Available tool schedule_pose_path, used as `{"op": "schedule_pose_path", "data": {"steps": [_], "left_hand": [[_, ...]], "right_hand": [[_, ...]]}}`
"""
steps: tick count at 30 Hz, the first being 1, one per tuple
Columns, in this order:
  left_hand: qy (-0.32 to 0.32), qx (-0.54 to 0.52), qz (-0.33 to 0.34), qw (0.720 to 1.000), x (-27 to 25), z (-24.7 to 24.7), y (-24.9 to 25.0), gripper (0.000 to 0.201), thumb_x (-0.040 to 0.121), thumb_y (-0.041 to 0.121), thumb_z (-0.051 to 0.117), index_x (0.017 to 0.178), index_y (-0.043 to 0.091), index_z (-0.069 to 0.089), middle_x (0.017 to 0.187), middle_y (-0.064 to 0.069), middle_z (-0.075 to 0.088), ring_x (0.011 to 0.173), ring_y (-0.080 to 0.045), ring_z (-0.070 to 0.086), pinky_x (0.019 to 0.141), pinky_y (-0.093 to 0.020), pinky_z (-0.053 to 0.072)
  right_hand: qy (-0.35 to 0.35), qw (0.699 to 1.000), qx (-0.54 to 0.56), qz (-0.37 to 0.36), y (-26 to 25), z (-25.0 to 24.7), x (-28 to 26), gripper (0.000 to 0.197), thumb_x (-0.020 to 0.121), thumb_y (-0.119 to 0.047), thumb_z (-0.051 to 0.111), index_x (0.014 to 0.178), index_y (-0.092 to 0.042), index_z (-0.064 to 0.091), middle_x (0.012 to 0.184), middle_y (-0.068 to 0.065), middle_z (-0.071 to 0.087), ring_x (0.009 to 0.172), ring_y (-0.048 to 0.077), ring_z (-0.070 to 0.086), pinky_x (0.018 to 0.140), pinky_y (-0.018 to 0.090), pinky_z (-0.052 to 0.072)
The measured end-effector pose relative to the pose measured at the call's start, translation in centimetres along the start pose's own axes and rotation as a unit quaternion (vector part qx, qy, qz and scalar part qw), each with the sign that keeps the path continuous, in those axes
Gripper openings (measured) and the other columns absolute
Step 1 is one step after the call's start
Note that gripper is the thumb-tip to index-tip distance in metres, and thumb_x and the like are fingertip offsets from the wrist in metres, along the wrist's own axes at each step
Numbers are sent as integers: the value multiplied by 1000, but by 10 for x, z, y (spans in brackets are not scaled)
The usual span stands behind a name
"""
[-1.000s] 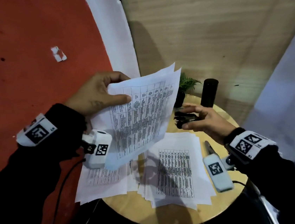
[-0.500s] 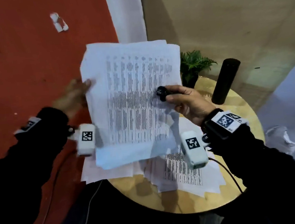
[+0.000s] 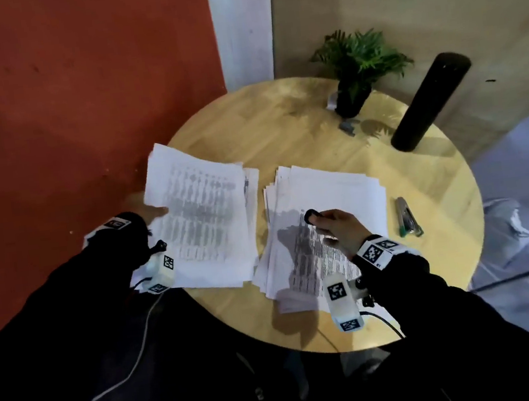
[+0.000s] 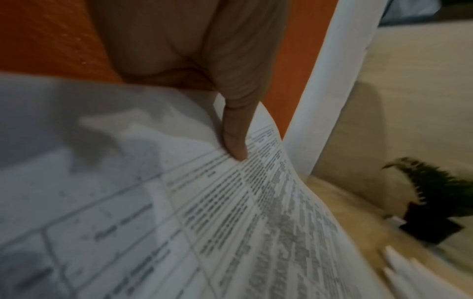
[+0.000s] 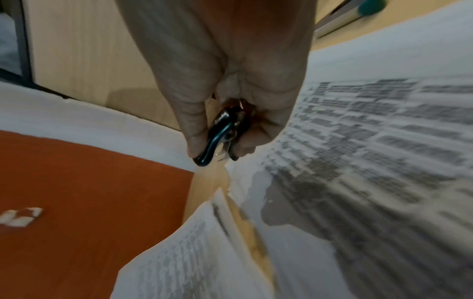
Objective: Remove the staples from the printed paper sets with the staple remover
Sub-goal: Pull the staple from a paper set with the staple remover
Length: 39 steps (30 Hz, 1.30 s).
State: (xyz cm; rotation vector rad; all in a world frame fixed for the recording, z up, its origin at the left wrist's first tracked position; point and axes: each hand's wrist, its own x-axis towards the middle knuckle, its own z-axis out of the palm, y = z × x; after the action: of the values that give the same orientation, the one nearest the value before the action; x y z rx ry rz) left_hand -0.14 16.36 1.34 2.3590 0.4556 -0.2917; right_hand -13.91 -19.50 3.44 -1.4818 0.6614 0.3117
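Since half a second ago, our left hand (image 3: 155, 209) has brought the paper set (image 3: 204, 220) down from in front of us to the left side of the round table (image 3: 281, 126), where it now lies on other sheets, partly over the table edge. Our right hand (image 3: 339, 228) has also come down and now hangs over the right pile (image 3: 331, 189) of printed sheets.

In the left wrist view, the thumb (image 4: 234, 139) presses on the top sheet near its far edge, and the page bends up there. The other fingers are under the paper and hidden, so we judge that the hand pinches the set, but we see only the thumb clearly.

Our right hand is closed around the staple remover (image 5: 220, 131); its dark curved handle sticks out between the thumb and the fingers. We cannot tell if its jaws are apart or together.

We think the left set is being put away as finished, but no staple is visible in these blurred pictures, so we cannot confirm it.

What may go wrong: the left set hangs over the edge, so it can slide to the floor when we release it. Also the two piles lie just beside each other, and finished sheets can mix with stapled ones. A stapler (image 3: 407, 217) lies to the right of the pile.
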Motion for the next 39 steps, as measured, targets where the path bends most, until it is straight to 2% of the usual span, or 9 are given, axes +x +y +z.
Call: {"op": "schedule_pose_path", "data": {"steps": [3,6,9,15,21,26,32,36,39], "left_hand": [[2,37,-44,998,13,18,-21,68,75,15,79,132,-3,46,133,-26,51,117,-41,52,96,-49,45],[15,69,-53,996,20,27,-28,100,65,21,86,143,0,28,147,-22,35,133,-36,38,108,-46,32],[38,149,-25,988,19,33,-8,124,54,40,89,148,7,15,153,-19,23,140,-36,25,112,-49,24],[-1,166,134,977,-36,106,102,57,81,32,72,130,13,50,134,-18,43,128,-34,36,102,-41,32],[-176,49,28,983,-71,202,163,71,89,27,64,143,-1,28,147,-18,37,131,-30,42,103,-32,37],[-148,144,-38,978,-78,227,168,87,81,37,71,143,3,22,148,-19,28,137,-35,31,111,-42,31],[-165,85,-79,979,-63,228,167,83,63,48,82,123,1,50,120,-16,62,103,-31,63,90,-35,50],[-178,-22,-65,982,-68,227,174,83,76,35,77,138,-4,37,121,-18,59,80,-24,56,70,-29,45],[-199,-28,-38,979,-74,220,169,56,87,24,67,131,-4,47,120,-13,59,83,-23,53,68,-28,42]], "right_hand": [[7,996,-86,1,29,-16,5,23,89,-14,63,73,-19,48,76,2,53,67,13,48,57,23,36],[-2,988,-154,4,51,-29,11,21,91,-13,59,75,-15,47,73,5,50,66,17,46,66,31,39],[15,986,-164,30,68,-37,18,27,91,-26,59,101,-2,50,73,5,53,58,15,48,56,30,40],[31,996,-49,63,73,-39,22,30,92,-23,59,108,-1,46,78,4,50,65,16,49,56,26,39],[33,998,31,48,81,-40,15,23,91,-19,60,103,-9,44,84,6,52,71,20,52,56,30,46],[31,996,76,47,83,-40,15,15,90,-17,61,89,-17,46,85,7,56,73,22,56,70,39,50],[7,993,108,52,86,-43,15,16,90,-17,61,93,-17,45,86,7,57,64,21,55,50,30,49],[9,993,106,42,86,-42,15,18,91,-17,60,99,-13,44,87,6,56,67,21,56,53,33,50],[15,993,106,43,87,-42,16,17,90,-18,61,98,-14,46,88,6,57,72,23,57,58,36,51]]}}
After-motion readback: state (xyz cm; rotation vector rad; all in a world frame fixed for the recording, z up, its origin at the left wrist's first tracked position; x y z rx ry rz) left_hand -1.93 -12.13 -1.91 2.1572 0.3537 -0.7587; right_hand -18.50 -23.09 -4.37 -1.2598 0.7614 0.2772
